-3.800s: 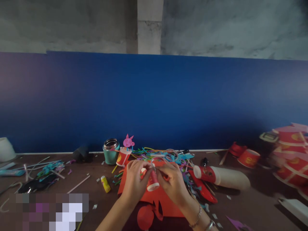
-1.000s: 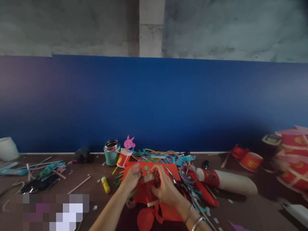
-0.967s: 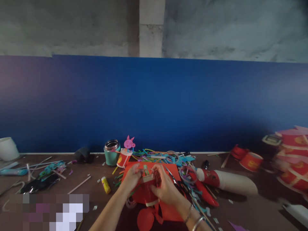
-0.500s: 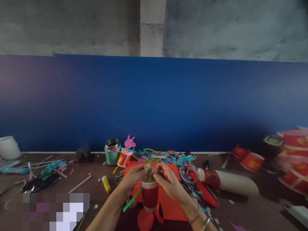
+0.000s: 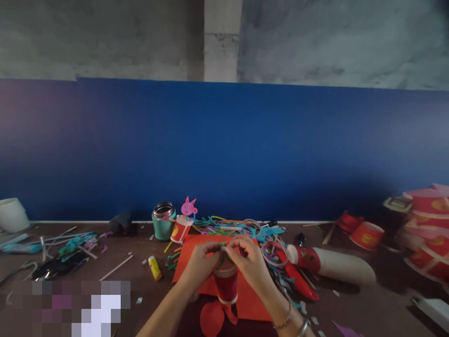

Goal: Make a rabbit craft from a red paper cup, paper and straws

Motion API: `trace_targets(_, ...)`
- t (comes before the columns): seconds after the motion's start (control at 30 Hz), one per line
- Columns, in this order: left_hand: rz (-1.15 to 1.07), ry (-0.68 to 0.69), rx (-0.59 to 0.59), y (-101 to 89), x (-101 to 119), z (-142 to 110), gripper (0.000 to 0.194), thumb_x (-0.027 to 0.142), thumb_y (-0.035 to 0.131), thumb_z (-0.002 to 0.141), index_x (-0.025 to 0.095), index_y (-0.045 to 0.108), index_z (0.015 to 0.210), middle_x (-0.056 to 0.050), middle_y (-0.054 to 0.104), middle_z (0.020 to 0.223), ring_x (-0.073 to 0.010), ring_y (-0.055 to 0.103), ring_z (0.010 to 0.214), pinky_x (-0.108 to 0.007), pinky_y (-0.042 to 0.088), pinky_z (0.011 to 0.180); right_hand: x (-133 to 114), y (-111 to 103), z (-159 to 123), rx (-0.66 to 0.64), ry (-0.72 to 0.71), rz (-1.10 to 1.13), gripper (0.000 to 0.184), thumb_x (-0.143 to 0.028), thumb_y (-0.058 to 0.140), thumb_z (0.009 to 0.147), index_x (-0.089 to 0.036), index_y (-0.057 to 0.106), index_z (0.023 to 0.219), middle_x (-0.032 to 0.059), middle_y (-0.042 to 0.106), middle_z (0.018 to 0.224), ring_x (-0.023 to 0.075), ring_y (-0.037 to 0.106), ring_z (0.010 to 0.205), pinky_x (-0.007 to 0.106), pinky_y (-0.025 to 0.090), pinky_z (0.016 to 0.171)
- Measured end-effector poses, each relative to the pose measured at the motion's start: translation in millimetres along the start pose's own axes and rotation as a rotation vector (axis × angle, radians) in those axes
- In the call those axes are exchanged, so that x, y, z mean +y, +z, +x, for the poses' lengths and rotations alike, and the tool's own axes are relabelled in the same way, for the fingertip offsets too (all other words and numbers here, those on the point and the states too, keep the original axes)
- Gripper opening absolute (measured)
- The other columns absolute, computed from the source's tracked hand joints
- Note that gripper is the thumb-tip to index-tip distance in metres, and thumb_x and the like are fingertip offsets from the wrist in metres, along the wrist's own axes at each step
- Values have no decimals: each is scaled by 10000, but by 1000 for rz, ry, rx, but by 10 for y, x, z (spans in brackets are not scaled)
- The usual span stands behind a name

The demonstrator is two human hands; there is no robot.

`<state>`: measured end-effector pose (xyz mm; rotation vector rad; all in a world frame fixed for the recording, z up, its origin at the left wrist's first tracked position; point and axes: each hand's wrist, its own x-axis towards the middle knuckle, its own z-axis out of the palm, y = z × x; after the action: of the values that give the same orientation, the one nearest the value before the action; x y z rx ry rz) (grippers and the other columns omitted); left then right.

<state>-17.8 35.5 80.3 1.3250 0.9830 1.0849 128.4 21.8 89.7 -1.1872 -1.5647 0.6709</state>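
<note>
A small red paper cup (image 5: pixel 226 286) stands on a red paper sheet (image 5: pixel 249 299) in front of me. My left hand (image 5: pixel 200 261) and my right hand (image 5: pixel 246 259) meet over its top. Both pinch a green paper strip (image 5: pixel 222 246) above the cup's mouth. The fingers of each hand are closed on the strip. Bracelets sit on my right wrist.
Behind the red sheet lie coloured paper strips (image 5: pixel 224 223), a teal jar (image 5: pixel 163 221) and a cup with a pink pig (image 5: pixel 183 223). A yellow glue stick (image 5: pixel 153 267) lies left. A stack of red and white cups (image 5: pixel 329 264) lies right, and more red cups (image 5: pixel 426 229) stand far right.
The cup went from lying in my hands to upright on the red sheet. Both hands rose to its mouth and the long green strip is now gathered between my fingertips.
</note>
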Motion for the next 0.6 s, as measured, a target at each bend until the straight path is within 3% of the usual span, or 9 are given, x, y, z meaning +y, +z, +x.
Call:
trace_targets(0.33, -82, -25, -9, 43, 48, -33, 106, 180, 602, 623, 153, 704, 626, 0, 647, 601, -132, 539, 575, -254, 422, 615, -30, 8, 4, 21, 22, -50, 131, -251, 580, 720, -171, 643, 638, 53, 616, 805, 165, 556, 684, 251, 403, 568)
trace_targets(0.6, -108, -39, -63, 40, 67, -54, 189, 297, 662, 659, 136, 730, 731, -28, 682, 665, -152, 573, 631, -256, 427, 632, -18, 11, -2, 49, -49, -119, 109, -175, 557, 727, -175, 622, 639, 38, 604, 762, 152, 542, 658, 238, 408, 566)
